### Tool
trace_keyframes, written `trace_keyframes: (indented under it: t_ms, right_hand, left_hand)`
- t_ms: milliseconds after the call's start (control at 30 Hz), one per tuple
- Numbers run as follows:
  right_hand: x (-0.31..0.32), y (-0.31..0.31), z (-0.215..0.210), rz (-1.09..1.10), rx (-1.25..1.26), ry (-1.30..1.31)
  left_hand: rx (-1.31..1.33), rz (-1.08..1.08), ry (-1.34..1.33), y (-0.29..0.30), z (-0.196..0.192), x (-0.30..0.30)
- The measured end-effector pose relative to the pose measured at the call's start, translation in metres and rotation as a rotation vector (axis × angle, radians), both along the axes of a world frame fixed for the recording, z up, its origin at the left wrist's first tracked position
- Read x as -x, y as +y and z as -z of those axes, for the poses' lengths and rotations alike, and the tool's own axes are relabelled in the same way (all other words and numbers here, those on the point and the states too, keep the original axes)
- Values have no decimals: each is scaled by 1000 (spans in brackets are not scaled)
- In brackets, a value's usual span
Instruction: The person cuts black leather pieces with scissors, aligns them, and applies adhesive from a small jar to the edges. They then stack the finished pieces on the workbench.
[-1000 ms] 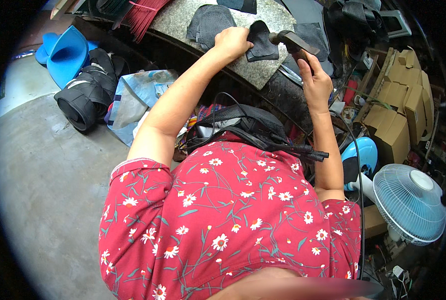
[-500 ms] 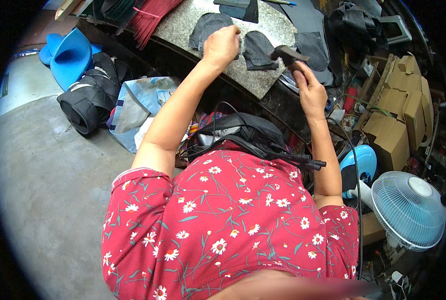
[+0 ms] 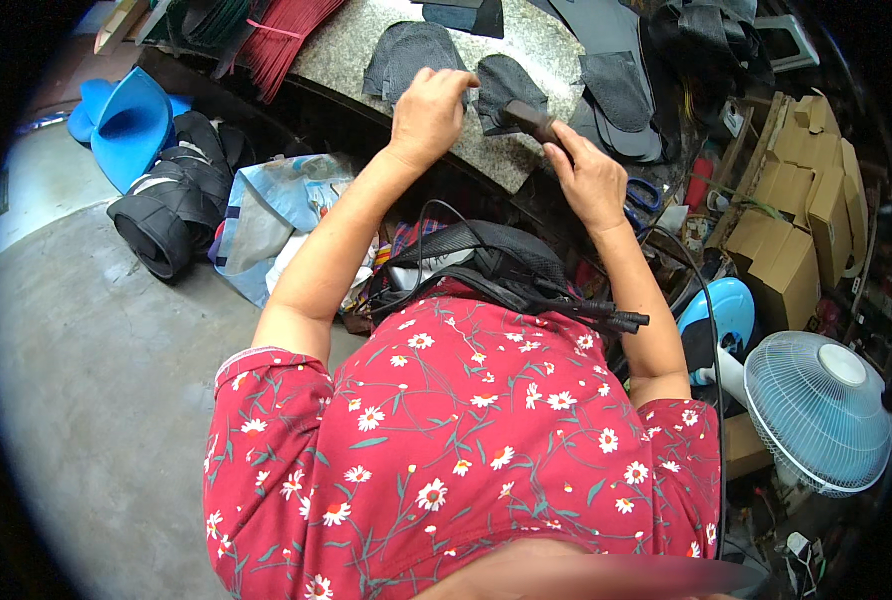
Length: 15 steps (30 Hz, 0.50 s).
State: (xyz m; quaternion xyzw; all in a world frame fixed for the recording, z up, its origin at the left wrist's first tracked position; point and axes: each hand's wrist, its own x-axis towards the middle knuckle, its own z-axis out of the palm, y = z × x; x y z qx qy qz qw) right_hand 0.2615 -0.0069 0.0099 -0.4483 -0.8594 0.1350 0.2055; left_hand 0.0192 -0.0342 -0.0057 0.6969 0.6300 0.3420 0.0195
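Note:
My left hand [image 3: 429,118] is over the near edge of a pale speckled stone slab [image 3: 346,60], fingers curled together beside dark grey textured cut pieces [image 3: 406,58]. What its fingertips pinch, if anything, is too small to make out. My right hand [image 3: 588,178] grips a dark hammer [image 3: 529,120]. The hammer's head is over the near end of another dark rounded cut piece [image 3: 511,82], partly hiding it; I cannot tell whether they touch. More dark cut pieces [image 3: 618,88] lie at the slab's right side.
Red strips in a bundle [image 3: 284,40] lie at the slab's far left. Blue-handled scissors [image 3: 644,196] are right of my right hand. Cardboard boxes [image 3: 774,250] and a fan [image 3: 816,412] stand on the right. Blue foam shapes [image 3: 131,125] and a dark roll [image 3: 161,235] are on the left.
My right hand has brought the hammer left, over the rounded dark piece near my left hand. My left hand has shifted slightly left and nearer. The whole view has shifted a little.

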Motion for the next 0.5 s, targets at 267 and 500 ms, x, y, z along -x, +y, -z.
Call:
trace_keyframes:
  t_ms: [267, 500]
  right_hand:
    - [-10, 30, -8, 260, 115, 184]
    - [4, 88, 25, 253, -53, -67]
  left_hand:
    - [-32, 27, 69, -1, 0, 1]
    - [-25, 0, 128, 2, 6, -13]
